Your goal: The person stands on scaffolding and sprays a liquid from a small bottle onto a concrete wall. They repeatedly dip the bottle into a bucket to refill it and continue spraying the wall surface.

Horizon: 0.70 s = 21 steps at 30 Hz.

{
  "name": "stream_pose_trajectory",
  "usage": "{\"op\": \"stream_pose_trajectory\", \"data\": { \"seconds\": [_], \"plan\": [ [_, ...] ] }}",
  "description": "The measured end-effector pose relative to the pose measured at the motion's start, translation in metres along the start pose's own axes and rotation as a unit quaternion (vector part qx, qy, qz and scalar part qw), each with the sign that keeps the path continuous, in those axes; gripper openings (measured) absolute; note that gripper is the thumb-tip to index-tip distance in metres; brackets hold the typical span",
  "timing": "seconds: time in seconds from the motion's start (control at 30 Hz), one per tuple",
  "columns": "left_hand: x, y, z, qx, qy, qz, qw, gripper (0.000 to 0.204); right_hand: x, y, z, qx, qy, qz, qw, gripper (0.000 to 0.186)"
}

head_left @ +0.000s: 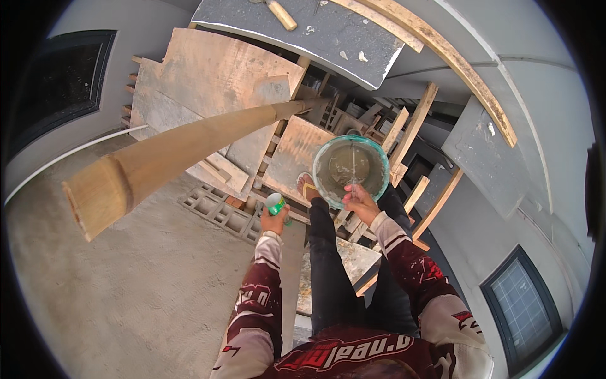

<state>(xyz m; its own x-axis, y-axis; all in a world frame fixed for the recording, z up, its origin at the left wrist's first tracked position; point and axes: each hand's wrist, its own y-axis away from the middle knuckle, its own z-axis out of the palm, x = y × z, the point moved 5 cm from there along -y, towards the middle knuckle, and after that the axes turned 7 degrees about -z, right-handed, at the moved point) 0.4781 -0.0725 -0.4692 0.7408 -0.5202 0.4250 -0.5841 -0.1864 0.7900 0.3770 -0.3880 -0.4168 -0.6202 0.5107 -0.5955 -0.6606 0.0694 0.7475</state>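
My left hand (273, 222) is wrapped round a small green-and-white cup (276, 203), which is tilted so that its open top shows. To the right, my right hand (361, 203) grips the thin handle of a teal-rimmed bucket (377, 165), with the handle running across the mouth. Grey, wet-looking material (343, 165) lies inside the bucket. The bucket hangs or rests by my right leg; its underside is hidden. A sandalled foot (308, 187) stands on a plywood sheet (297, 150) just left of the bucket.
A thick bamboo pole (170, 145) slants across the left side, its cut end near me. Plywood boards (221, 69) lie ahead, with hollow blocks (221, 211) below. Timber lengths (413, 123) stick up at right. A wooden-handled tool (281, 15) sits on a grey-topped board (303, 31).
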Motion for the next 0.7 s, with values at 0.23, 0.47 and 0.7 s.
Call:
{"op": "stream_pose_trajectory", "data": {
  "seconds": [0.23,0.47,0.7],
  "plan": [
    [-0.028,-0.116,0.015,0.11,-0.245,-0.075,0.96,0.077,0.035,-0.022,-0.047,0.106,-0.004,-0.067,0.992,0.051],
    [-0.054,-0.212,0.036,0.15,-0.331,-0.094,0.927,0.08,0.051,-0.046,-0.064,0.182,-0.023,-0.132,0.974,0.044],
    [-0.076,-0.284,0.051,0.233,-0.39,-0.068,0.889,0.065,0.055,-0.055,-0.064,0.185,0.018,-0.136,0.973,0.045]
  ]
}}
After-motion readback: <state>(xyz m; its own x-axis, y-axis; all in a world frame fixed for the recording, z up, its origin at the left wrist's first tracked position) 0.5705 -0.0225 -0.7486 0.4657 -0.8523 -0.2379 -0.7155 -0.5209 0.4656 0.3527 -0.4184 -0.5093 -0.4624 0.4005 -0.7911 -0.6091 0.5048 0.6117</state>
